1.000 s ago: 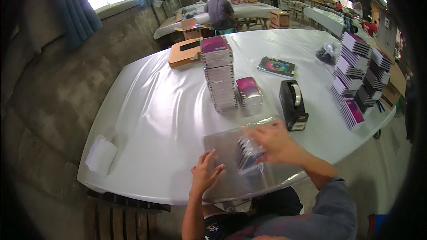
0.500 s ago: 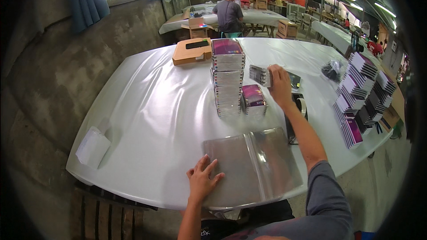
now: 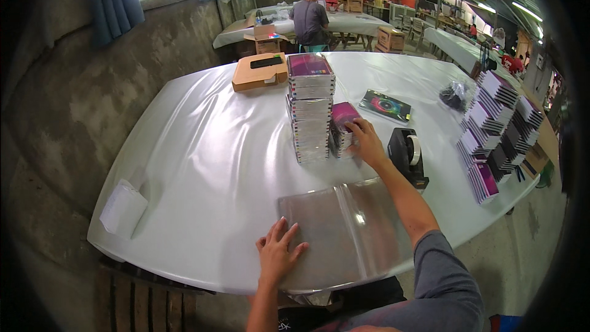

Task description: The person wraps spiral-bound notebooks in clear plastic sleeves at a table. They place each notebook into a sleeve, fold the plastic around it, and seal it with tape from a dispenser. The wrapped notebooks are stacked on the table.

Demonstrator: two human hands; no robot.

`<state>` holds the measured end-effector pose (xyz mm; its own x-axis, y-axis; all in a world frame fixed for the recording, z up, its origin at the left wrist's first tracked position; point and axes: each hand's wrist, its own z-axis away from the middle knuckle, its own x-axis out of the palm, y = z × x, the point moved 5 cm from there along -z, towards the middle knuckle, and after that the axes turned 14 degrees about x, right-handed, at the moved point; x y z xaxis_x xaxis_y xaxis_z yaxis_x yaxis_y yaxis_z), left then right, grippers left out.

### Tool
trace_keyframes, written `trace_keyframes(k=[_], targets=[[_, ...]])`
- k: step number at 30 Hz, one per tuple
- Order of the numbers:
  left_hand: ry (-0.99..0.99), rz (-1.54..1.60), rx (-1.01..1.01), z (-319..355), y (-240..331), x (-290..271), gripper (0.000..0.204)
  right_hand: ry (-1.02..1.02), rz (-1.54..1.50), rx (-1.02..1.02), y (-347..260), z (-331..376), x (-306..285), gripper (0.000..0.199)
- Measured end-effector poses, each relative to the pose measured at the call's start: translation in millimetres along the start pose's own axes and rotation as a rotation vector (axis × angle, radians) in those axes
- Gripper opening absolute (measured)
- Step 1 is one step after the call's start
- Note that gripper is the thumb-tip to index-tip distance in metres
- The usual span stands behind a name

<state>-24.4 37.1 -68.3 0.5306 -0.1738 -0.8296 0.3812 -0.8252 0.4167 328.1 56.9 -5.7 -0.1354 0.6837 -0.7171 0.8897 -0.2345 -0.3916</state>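
Observation:
My left hand lies open with spread fingers on the left edge of clear plastic sleeves at the table's near side. My right hand is closed around the right side of a short stack of purple-covered booklets; its fingertips reach over the top. Directly left of that stack rises a tall pile of plastic-wrapped booklets with a purple cover on top. A black tape dispenser with a roll of tape stands beside my right forearm.
A dark booklet with a colourful ring design lies behind the dispenser. A cardboard box carries a black phone at the back. Crisscrossed booklet stacks fill the right side. White folded paper sits far left. People sit at another table beyond.
My right hand has brought a bundle of booklets down and nearer, onto the short stack, which now looks taller. The dark booklet and dispenser are uncovered. My left hand stays put.

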Motion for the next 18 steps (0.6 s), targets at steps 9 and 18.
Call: trace_keyframes(k=[9, 18], targets=[[-0.009, 0.027, -0.029, -0.8, 2.8, -1.9, 0.051, 0.016, 0.013, 0.044, 2.5, -0.4, 4.5, 0.083], [-0.001, -0.027, 0.004, -0.9, 1.1, 1.2, 0.051, -0.010, -0.496, 0.642, 49.0, 23.6, 27.6, 0.088]])
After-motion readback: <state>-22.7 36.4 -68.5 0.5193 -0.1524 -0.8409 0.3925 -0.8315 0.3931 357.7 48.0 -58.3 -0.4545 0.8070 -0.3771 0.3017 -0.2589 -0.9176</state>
